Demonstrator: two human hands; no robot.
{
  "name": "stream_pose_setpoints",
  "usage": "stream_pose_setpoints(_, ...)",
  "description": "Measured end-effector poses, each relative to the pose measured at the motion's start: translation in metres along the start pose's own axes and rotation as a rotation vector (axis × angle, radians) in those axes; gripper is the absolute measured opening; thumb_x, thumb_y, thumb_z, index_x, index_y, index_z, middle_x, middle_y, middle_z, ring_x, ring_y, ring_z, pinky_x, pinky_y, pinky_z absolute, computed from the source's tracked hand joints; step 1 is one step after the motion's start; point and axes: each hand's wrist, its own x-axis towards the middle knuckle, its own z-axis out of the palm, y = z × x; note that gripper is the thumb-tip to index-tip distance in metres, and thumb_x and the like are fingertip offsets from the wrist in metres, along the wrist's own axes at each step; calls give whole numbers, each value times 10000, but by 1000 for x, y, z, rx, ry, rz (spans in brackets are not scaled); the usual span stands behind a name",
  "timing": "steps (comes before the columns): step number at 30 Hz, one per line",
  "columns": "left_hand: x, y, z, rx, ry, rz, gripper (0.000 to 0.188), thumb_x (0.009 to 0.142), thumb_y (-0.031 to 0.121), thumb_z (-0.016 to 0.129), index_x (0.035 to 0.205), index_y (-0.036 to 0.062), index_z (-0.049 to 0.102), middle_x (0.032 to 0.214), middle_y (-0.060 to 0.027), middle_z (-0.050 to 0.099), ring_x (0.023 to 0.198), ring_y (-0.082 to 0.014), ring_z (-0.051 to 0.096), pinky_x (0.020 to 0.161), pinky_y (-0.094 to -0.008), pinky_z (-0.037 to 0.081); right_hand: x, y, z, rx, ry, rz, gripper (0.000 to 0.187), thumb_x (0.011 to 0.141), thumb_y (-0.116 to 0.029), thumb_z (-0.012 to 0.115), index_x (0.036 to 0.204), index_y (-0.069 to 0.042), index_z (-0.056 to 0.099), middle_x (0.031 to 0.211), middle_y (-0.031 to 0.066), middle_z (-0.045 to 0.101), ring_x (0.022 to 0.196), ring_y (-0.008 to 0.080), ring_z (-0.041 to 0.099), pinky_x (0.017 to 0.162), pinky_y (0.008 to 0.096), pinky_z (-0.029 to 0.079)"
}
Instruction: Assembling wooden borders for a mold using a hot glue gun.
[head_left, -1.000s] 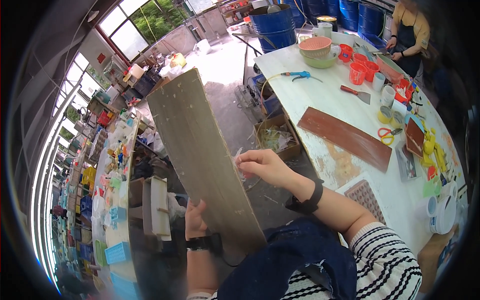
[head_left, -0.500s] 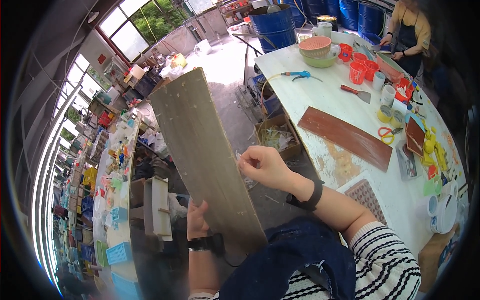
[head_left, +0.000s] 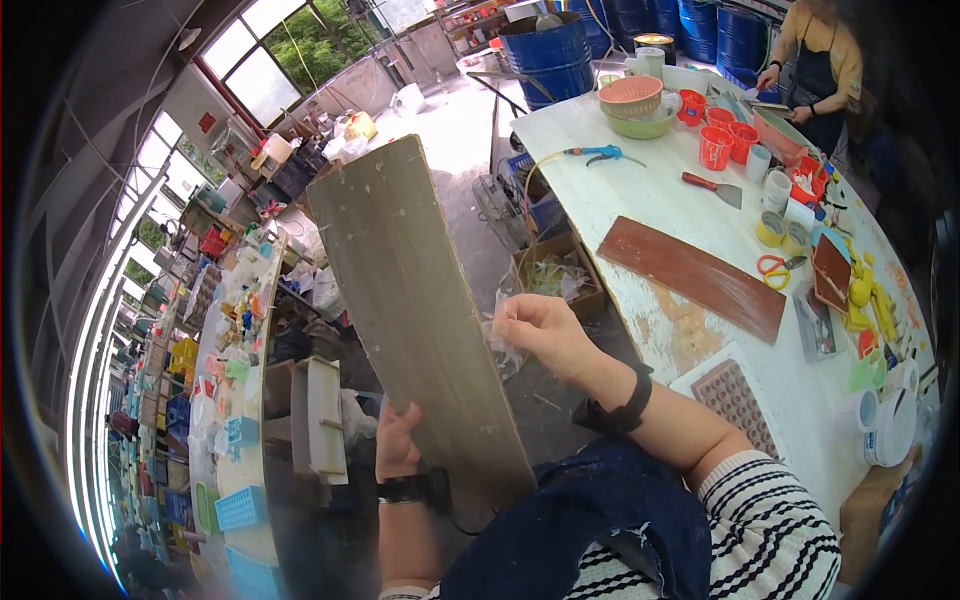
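A long grey-brown board [head_left: 420, 300] stands tilted in front of me, its lower end against my dark apron [head_left: 590, 520]. My left hand [head_left: 398, 440] grips its left edge low down, the thumb on the near face and the other fingers hidden behind. Just off the board's right edge, my right hand [head_left: 545, 335] pinches a thin, clear, crumpled strip of film [head_left: 502, 345]. The strip hangs beside the edge; whether it still touches the board I cannot tell.
On the white table [head_left: 560, 200] at right lie a reddish-brown board [head_left: 690, 278], a scraper [head_left: 713, 187], scissors [head_left: 775, 268], a blue air gun [head_left: 605, 153] and red cups [head_left: 715, 147]. A cardboard box [head_left: 565, 275] stands below. Another person [head_left: 820, 80] works at the far right.
My right hand has moved slightly right and away from the board's edge, and more of the clear film shows. The board's upper end has shifted a little to the right.
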Motion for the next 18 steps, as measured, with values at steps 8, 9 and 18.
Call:
stream_pose_setpoints(8, 0, 1, 3, 19, -2, -8, 484, 839, 17, 613, 1288, 13, 433, 1247, -121, 538, 1123, -270, 549, 958, -410, 446, 0, 13, 4, -296, 120, -182, 181, 871, -172, 633, 879, 9, 620, 746, -9, 573, 664, 58, 498, 612, 228, 422)
stream_pose_setpoints(9, 1, 2, 4, 19, -1, -7, 484, 839, 17, 613, 1288, 13, 433, 1247, -121, 538, 1123, -270, 549, 958, -410, 446, -1, 13, 6, -327, 125, -215, 204, 839, -179, 671, 867, 19, 631, 707, 6, 577, 628, 66, 496, 582, 239, 428)
stream_pose_setpoints(18, 0, 2, 5, 48, -7, -2, 502, 833, 35, 633, 1292, 17, 433, 1254, -114, 539, 1125, -264, 550, 956, -406, 448, -1, 0, 10, -641, 202, -331, 192, 803, -147, 677, 740, 15, 596, 647, 53, 545, 569, 94, 490, 531, 271, 415)
